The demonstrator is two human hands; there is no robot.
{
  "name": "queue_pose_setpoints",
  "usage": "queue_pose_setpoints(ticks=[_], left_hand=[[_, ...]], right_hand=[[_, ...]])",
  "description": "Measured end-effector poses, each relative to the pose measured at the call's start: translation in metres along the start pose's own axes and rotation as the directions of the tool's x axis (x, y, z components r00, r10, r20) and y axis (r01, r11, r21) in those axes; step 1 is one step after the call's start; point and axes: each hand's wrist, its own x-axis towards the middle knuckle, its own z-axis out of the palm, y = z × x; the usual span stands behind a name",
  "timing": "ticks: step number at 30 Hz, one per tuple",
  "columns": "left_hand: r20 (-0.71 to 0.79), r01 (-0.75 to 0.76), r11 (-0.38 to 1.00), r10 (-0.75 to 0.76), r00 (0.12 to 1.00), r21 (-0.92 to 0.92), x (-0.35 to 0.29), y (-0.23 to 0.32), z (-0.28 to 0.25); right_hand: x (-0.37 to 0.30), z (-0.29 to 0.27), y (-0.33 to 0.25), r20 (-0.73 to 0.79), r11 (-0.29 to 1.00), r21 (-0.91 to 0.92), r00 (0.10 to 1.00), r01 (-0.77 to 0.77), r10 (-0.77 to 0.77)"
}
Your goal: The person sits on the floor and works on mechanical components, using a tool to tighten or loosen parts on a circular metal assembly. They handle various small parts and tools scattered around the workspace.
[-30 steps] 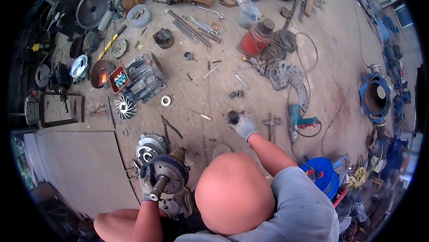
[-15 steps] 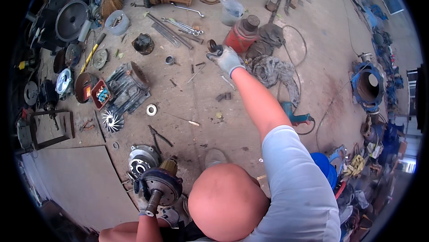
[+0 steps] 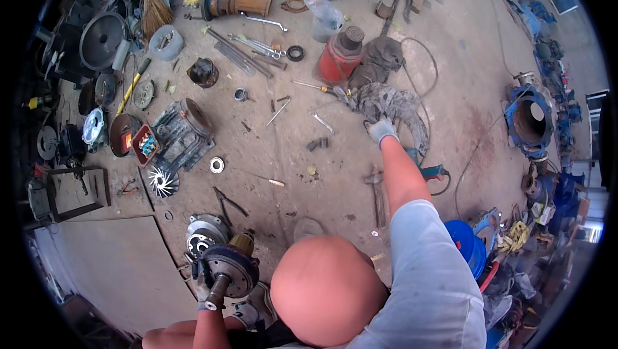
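My gloved right hand [image 3: 383,130] reaches out to the crumpled grey rag [image 3: 393,101] on the floor. Its fingers are closed at the rag's near edge, their tips partly hidden in the folds. Low on the left, my gloved left hand [image 3: 203,288] is closed around the side of a rotor [image 3: 233,270] with a dark round flange and a protruding steel shaft; the rotor hides part of this hand. Behind the rotor lies a silver end cover [image 3: 205,233]. A screwdriver [image 3: 320,86] lies just left of the rag, and a black ring [image 3: 295,53] rests farther off.
A red cylindrical container [image 3: 338,59] stands beyond the rag. Close to my right forearm are a hammer [image 3: 377,198] and a teal power tool [image 3: 432,172] with its cord. Pliers [image 3: 228,201], a bearing [image 3: 217,165], wrenches [image 3: 257,43] and a motor housing [image 3: 183,133] lie leftward.
My right hand has let go of the black ring, now on the floor near the wrenches, and has moved back and right to the rag. The left hand keeps the rotor in place.
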Motion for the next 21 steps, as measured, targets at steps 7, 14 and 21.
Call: queue_pose_setpoints(ticks=[7,14,21], left_hand=[[-0.013,0.082,0.954,-0.090,0.996,-0.289,0.008,0.006,0.000],[-0.037,-0.004,0.843,-0.018,0.999,-0.537,0.028,0.006,0.018],[-0.089,0.023,0.909,-0.066,0.994,-0.417,0.004,0.036,0.006]], right_hand=[[-0.035,-0.152,0.025,-0.523,0.814,0.325,0.809,0.481,-0.269],[-0.211,-0.466,0.081,-0.616,0.634,0.491,0.752,0.598,-0.232],[-0.335,-0.650,0.119,-0.999,0.603,0.003,0.023,0.798,-0.026]])
